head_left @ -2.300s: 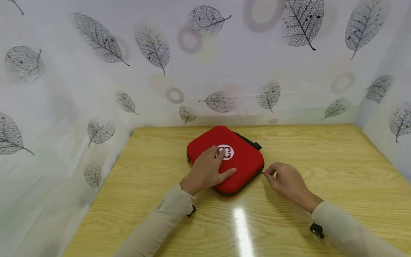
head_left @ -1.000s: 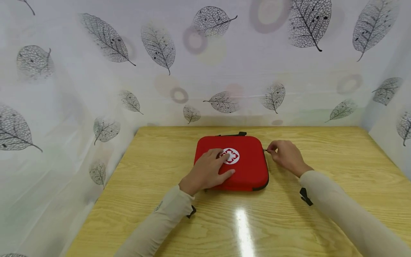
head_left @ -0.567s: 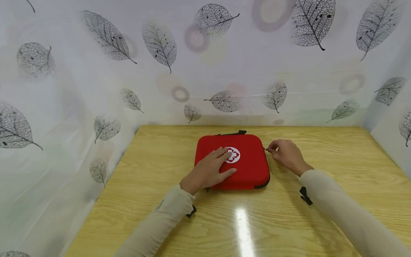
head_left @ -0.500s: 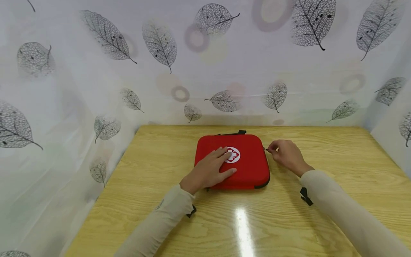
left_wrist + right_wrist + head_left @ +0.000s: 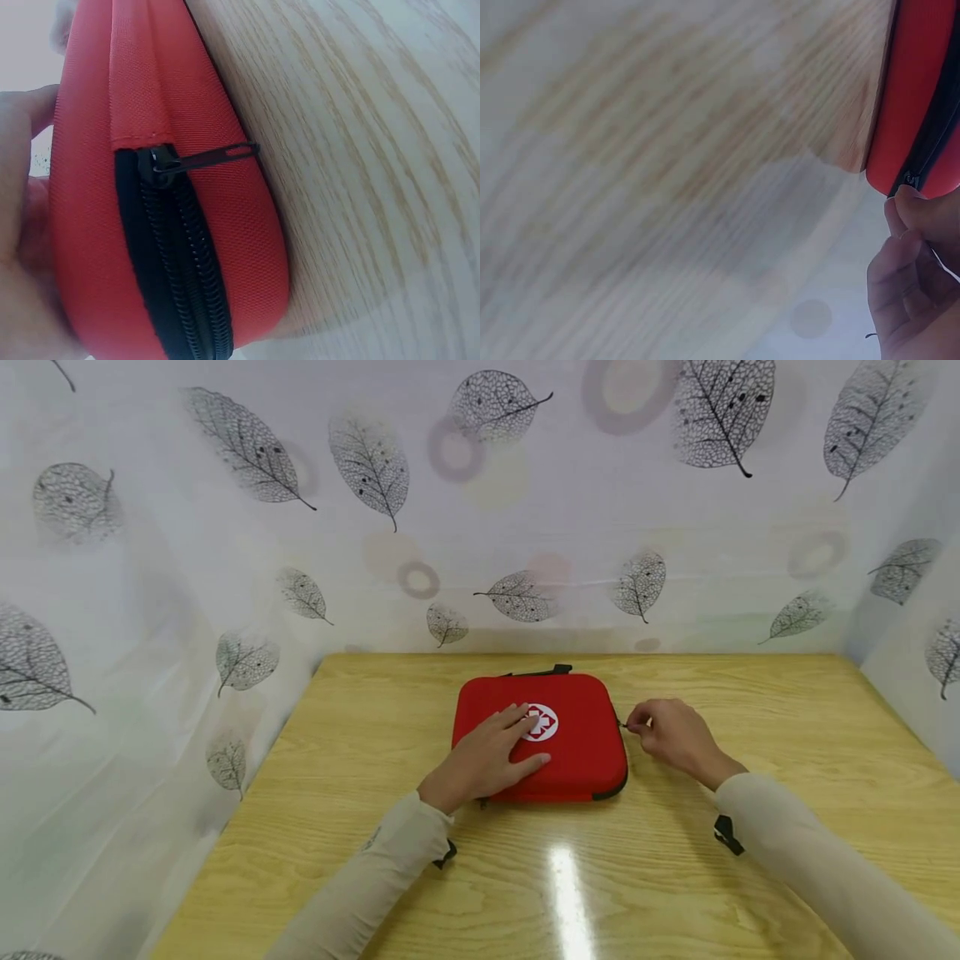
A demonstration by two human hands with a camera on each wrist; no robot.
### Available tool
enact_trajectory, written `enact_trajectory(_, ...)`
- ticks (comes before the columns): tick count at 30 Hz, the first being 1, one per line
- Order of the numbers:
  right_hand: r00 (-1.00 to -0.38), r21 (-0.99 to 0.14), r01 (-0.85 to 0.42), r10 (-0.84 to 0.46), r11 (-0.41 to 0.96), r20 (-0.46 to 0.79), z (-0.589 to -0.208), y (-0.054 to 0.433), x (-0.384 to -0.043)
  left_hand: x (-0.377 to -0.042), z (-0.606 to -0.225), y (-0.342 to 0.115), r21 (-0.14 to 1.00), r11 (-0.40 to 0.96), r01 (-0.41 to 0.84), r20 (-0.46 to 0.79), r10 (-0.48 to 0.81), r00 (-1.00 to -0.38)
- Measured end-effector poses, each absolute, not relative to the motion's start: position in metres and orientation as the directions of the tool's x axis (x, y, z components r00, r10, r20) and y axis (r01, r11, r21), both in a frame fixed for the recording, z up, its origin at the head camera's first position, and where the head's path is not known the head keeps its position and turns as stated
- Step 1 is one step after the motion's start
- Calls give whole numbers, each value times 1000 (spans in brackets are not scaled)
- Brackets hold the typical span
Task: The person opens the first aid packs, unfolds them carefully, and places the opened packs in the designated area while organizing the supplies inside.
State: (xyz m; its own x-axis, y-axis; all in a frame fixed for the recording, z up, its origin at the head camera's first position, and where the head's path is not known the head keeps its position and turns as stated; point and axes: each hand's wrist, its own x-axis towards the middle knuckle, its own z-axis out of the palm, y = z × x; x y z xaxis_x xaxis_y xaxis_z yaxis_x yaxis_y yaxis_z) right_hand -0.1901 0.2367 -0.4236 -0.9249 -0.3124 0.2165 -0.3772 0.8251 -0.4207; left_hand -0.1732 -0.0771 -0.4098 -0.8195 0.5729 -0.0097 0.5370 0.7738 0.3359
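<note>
A red hard-shell first-aid case (image 5: 585,764) with a white round cross emblem (image 5: 540,722) lies flat on the wooden table. My left hand (image 5: 487,756) rests on its lid, fingers spread and partly over the emblem. At the right side of the case, my right hand (image 5: 678,737) pinches a small zipper pull (image 5: 624,725) between thumb and forefinger. The right wrist view shows the zipper slider (image 5: 910,180) right at those fingertips, on the black zipper band. Another zipper pull (image 5: 217,155) hangs loose by the red end panel in the left wrist view.
The case's black carry handle (image 5: 543,672) points to the back of the table (image 5: 375,860). Pale curtains with a leaf print (image 5: 517,597) stand behind and along both sides. A bright light reflection lies on the tabletop in front.
The case has turned from a slanted position to square with the table. My right hand went along to its right side and, since half a second ago, has slid slightly toward me with the pull.
</note>
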Motion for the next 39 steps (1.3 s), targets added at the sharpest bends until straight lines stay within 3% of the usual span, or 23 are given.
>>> enact_trajectory(12,-911,-395,-411,-349,822,221,-417,238,-166,-173,-407,-77,343,773,534,-8,571,-821)
enact_trajectory(39,-907,-481,-416,-390,772,158,-414,232,-114,-174,-411,-75,334,773,540,-2,573,-819)
